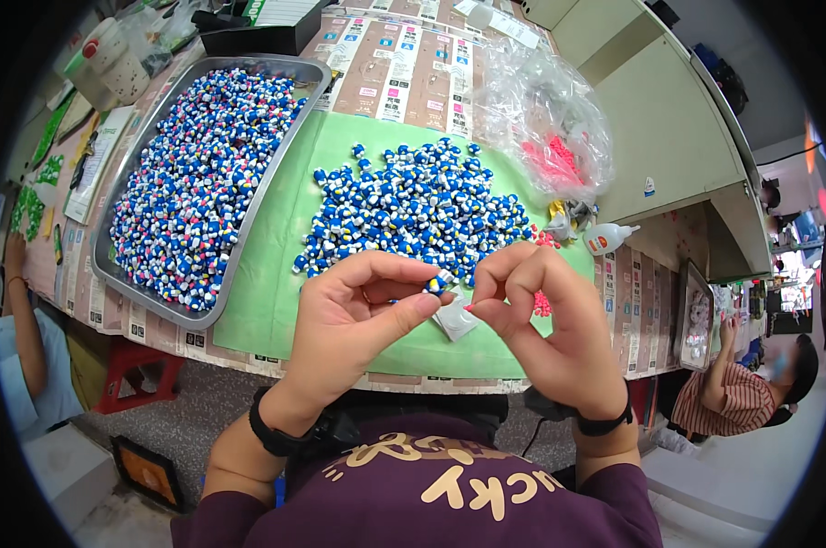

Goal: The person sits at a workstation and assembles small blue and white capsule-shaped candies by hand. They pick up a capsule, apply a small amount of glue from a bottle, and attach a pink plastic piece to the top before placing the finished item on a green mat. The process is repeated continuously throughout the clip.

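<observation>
My left hand [353, 320] pinches a small blue, white and yellow plastic figure piece [438, 282] between thumb and fingertips. Close beside it, my right hand [559, 320] has its thumb and forefinger pressed together on a tiny pink piece [468, 308], a little apart from the figure piece. Under the hands lies a small white square item [455, 322], partly covered. A heap of similar blue-and-white pieces [404, 205] spreads just beyond my fingers on a green sheet [257, 301]. Small pink pieces [542, 305] lie behind my right hand.
A metal tray [214, 317] full of finished-looking pieces with pink bits stands at left. On the right are a clear plastic bag [559, 110] with pink parts, a white squeeze bottle [607, 238] and a grey cabinet [668, 137]. Other people sit at both sides.
</observation>
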Tool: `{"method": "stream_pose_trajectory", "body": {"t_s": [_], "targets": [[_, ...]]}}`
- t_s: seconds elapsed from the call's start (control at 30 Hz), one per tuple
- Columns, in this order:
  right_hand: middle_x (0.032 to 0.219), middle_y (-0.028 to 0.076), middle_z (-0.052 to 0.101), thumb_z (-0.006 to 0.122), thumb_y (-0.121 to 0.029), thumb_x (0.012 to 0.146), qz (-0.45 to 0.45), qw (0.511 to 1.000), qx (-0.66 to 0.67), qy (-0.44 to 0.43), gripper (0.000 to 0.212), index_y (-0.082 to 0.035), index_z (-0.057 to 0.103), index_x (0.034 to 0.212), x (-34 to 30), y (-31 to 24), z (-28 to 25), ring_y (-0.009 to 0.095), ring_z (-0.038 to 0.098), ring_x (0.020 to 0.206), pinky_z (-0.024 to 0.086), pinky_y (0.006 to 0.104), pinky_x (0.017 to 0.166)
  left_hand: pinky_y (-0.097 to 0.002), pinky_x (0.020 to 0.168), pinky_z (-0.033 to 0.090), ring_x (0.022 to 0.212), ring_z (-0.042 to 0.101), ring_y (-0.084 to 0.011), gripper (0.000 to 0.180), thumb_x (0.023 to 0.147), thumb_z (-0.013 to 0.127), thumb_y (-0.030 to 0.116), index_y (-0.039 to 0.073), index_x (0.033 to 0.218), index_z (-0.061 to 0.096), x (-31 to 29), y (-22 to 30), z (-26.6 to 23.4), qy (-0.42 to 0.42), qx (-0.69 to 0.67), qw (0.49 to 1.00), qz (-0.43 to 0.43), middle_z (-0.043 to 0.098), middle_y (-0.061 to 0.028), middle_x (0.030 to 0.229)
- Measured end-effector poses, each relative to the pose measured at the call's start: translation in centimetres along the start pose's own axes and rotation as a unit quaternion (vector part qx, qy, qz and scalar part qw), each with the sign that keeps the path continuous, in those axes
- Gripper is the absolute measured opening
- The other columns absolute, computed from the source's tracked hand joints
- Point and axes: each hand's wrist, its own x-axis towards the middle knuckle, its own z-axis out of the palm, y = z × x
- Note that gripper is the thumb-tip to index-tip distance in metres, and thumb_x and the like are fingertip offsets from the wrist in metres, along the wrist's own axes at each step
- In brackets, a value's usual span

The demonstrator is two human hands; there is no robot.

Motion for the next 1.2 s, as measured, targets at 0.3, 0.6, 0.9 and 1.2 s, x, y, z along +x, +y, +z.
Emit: {"method": "stream_pose_trajectory", "body": {"t_s": [0.3, 0.6, 0.9, 1.2], "targets": [[0.090, 0.007, 0.060, 0.066, 0.009, 0.084, -0.032, 0.996, -0.019, 0.078, 0.029, -0.009, 0.043, 0.083, -0.5, 0.6, 1.5, 0.016, 0.057, 0.081, 0.043, 0.0302, 0.074, -0.0273, 0.086, 0.056, 0.095, 0.067, -0.0146, 0.024, 0.084, 0.070, -0.008, -0.003, 0.106, 0.065, -0.3, -0.2, 1.0, -0.004, 0.041, 0.997, 0.067, 0.066, -0.0086, 0.104], [0.082, 0.005, 0.056, 0.071, 0.006, 0.078, -0.020, 0.995, 0.005, 0.101, 0.028, -0.008, 0.047, 0.084, -0.7, 0.9, 2.5, 0.022, 0.056, 0.076, 0.040, 0.0338, 0.074, -0.0243, 0.064, 0.054, 0.077, 0.068, -0.0150, 0.019, 0.075, 0.078, -0.008, -0.002, 0.091, 0.071, 0.0, -0.1, 0.6, -0.004, 0.263, 0.933, 0.245, 0.070, -0.0115, 0.088], [0.080, 0.003, 0.056, 0.068, 0.006, 0.080, 0.111, 0.978, -0.056, 0.168, 0.021, -0.002, 0.049, 0.081, -3.0, 6.1, -4.9, 0.015, 0.057, 0.078, 0.046, 0.0299, 0.074, -0.0233, 0.068, 0.052, 0.078, 0.059, -0.0115, 0.018, 0.082, 0.063, -0.014, 0.001, 0.093, 0.060, -1.4, 2.7, -7.3, 0.143, 0.318, 0.898, 0.268, 0.061, -0.0081, 0.092], [0.076, 0.017, 0.053, 0.056, 0.008, 0.079, 0.136, 0.974, -0.181, 0.023, 0.012, 0.000, 0.048, 0.084, -5.1, 11.1, -4.3, 0.034, 0.056, 0.070, 0.045, 0.0393, 0.064, -0.0187, 0.061, 0.046, 0.079, 0.055, -0.0035, 0.015, 0.091, 0.066, 0.002, 0.002, 0.105, 0.064, -3.2, 6.5, -13.1, 0.328, 0.470, 0.808, 0.137, 0.061, 0.0007, 0.095]]}}
